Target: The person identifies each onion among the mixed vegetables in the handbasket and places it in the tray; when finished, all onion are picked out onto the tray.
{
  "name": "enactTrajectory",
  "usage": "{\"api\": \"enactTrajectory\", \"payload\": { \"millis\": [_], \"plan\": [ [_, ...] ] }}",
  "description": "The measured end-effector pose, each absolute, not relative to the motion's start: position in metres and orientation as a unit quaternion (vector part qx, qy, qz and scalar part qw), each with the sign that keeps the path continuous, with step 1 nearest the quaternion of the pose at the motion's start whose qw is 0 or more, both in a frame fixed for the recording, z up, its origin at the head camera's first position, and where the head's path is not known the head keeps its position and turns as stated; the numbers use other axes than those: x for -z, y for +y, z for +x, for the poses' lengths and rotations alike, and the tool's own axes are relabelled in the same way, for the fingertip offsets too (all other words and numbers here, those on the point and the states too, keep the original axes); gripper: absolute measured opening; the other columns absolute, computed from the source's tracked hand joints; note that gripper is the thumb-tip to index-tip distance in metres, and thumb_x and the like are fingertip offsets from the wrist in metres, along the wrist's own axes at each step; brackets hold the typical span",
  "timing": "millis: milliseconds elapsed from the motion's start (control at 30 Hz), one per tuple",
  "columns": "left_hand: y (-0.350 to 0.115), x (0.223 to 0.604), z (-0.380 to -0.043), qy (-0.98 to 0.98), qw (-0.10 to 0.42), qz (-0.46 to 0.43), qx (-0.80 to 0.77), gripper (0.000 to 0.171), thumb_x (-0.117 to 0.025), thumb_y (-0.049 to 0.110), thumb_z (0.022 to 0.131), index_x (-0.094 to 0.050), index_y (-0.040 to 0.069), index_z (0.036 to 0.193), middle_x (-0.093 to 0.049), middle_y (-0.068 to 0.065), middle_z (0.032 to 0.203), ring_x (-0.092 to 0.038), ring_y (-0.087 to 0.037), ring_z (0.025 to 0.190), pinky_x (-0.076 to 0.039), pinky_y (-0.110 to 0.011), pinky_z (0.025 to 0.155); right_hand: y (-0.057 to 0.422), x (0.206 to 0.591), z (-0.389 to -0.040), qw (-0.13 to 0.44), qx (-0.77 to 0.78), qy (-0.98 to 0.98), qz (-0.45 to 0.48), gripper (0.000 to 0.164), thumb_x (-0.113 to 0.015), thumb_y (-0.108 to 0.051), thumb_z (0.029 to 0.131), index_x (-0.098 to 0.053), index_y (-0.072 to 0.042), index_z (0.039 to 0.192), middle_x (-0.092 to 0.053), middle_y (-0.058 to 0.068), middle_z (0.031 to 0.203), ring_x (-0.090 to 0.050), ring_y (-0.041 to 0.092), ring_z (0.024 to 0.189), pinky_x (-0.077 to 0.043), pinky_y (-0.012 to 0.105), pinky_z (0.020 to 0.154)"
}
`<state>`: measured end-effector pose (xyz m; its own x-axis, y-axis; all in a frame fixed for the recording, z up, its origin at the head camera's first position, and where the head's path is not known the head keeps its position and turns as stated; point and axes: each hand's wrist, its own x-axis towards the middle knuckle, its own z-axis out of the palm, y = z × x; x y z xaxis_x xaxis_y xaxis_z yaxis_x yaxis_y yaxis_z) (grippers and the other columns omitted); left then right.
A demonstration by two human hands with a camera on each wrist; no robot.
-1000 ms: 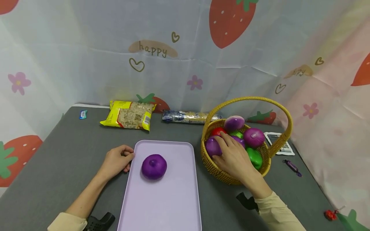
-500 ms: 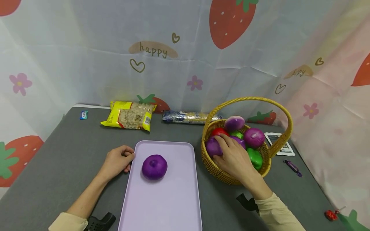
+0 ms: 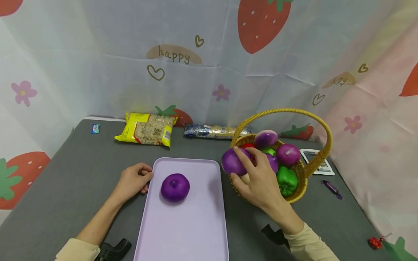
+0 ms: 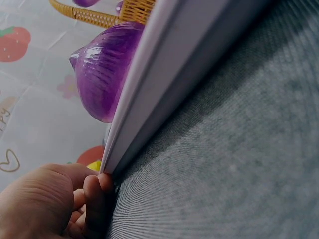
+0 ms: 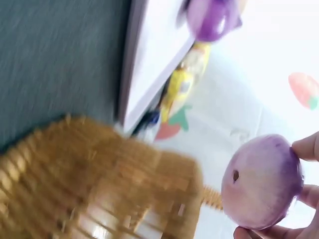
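My right hand (image 3: 259, 181) grips a purple onion (image 3: 233, 162) by its side, just over the left rim of the yellow wicker basket (image 3: 301, 188). In the right wrist view the onion (image 5: 259, 184) shows a pale underside with a small dark hole, fingertips around its edge. Another purple onion (image 3: 175, 187) sits on the lilac tray (image 3: 186, 232). With thumb and fingers my left hand (image 3: 133, 181) pinches the tray's left rim near the far corner; the left wrist view shows these fingertips (image 4: 104, 181) at the rim.
Inside the basket are a green pepper (image 3: 287, 181), a purple onion (image 3: 289, 155), a purple-and-white vegetable (image 3: 266, 139) and something red. Behind lie a yellow bag (image 3: 147, 128) and a long shiny packet (image 3: 212, 131). A white pouch (image 3: 321, 165) and a wrapped candy (image 3: 332, 189) lie right.
My right hand has lifted the purple onion out of the basket and moved it slightly left, past the rim. The left hand stays on the tray's rim.
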<state>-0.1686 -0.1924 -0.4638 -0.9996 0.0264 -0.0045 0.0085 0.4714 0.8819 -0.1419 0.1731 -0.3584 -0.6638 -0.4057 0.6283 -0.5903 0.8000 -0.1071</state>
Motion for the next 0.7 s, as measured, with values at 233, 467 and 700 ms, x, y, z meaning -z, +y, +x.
{"api": "enactTrajectory", "payload": {
  "millis": [233, 467, 700],
  "plan": [
    [-0.191, 0.460, -0.168, 0.860, 0.003, 0.014, -0.509, 0.019, -0.060, 0.012, 0.091, -0.064, -0.002, 0.105, -0.068, -0.011, 0.079, -0.060, -0.009, 0.047, -0.055, -0.027, 0.047, 0.145, 0.372, -0.130, 0.272, -0.143, -0.898, 0.314, 0.062, -0.072, -0.034, 0.077, -0.055, -0.017, 0.134, -0.056, 0.022, 0.121, -0.060, 0.032, 0.104, -0.060, 0.042, 0.077],
    [-0.191, 0.459, -0.166, 0.862, 0.009, 0.008, -0.507, 0.018, -0.059, 0.011, 0.091, -0.064, -0.001, 0.104, -0.067, -0.010, 0.079, -0.060, -0.011, 0.047, -0.054, -0.028, 0.047, 0.128, 0.389, -0.127, 0.226, -0.109, -0.924, 0.288, 0.060, -0.074, -0.037, 0.078, -0.054, -0.017, 0.131, -0.059, 0.014, 0.119, -0.064, 0.026, 0.095, -0.059, 0.037, 0.071],
    [-0.192, 0.462, -0.167, 0.865, 0.006, 0.005, -0.501, 0.017, -0.059, 0.012, 0.091, -0.064, 0.000, 0.103, -0.067, -0.009, 0.077, -0.060, -0.010, 0.047, -0.054, -0.027, 0.047, 0.114, 0.400, -0.133, 0.261, -0.067, -0.916, 0.295, 0.059, -0.077, -0.036, 0.077, -0.057, -0.012, 0.127, -0.065, 0.014, 0.117, -0.066, 0.029, 0.097, -0.057, 0.040, 0.081]
  ]
}}
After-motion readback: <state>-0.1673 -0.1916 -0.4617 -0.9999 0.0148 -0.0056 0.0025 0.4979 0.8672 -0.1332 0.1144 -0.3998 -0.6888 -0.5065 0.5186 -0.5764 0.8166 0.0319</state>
